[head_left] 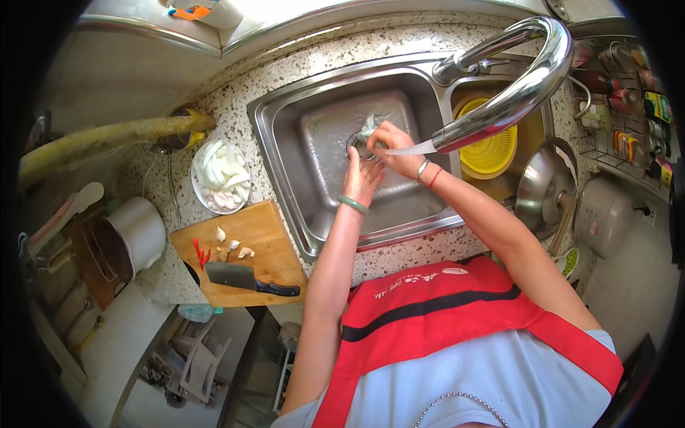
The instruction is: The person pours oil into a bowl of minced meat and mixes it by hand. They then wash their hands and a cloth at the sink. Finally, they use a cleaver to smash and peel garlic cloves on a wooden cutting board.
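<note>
Loosely open, my left hand reached close beside my right hand, whose curled fingers gripped a pale, cloth-like wad near the drain of the stainless-steel sink.

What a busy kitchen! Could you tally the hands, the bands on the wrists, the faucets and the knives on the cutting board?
Hands: 2 (left hand, right hand)
Wristbands: 3 (green bangle, silver bangle, red cord)
Faucets: 1 (chrome faucet)
Knives: 1 (black-handled knife)
Total: 7
</note>
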A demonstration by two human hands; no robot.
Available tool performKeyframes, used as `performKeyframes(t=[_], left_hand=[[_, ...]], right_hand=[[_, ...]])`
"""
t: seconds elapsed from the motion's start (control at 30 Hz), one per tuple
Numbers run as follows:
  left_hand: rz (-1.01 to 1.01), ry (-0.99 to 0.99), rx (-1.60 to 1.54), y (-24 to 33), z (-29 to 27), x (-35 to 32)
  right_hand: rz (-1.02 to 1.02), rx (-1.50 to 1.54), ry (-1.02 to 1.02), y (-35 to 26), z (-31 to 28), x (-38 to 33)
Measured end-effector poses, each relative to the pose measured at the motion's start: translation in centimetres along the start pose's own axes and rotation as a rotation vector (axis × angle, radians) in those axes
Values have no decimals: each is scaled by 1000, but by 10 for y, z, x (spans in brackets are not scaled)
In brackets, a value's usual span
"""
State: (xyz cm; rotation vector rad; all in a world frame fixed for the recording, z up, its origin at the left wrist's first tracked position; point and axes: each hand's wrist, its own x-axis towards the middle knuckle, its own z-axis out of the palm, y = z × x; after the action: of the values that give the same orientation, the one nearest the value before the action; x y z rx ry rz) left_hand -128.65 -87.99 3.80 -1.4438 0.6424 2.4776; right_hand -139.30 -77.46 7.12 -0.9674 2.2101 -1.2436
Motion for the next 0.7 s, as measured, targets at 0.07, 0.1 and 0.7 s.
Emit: performKeyframes(t=[0.07, 0.1, 0.7], left_hand=[[-43, -248, -114, 8, 10, -3], [-71, -230, -58, 9, 9, 1], [-383, -441, -227, 20, 49, -53]], right_hand=[[-137, -20, -96, -7, 0, -12], [-209, -29, -148, -14, 0, -19], [605, 1561, -460, 28, -9, -16]])
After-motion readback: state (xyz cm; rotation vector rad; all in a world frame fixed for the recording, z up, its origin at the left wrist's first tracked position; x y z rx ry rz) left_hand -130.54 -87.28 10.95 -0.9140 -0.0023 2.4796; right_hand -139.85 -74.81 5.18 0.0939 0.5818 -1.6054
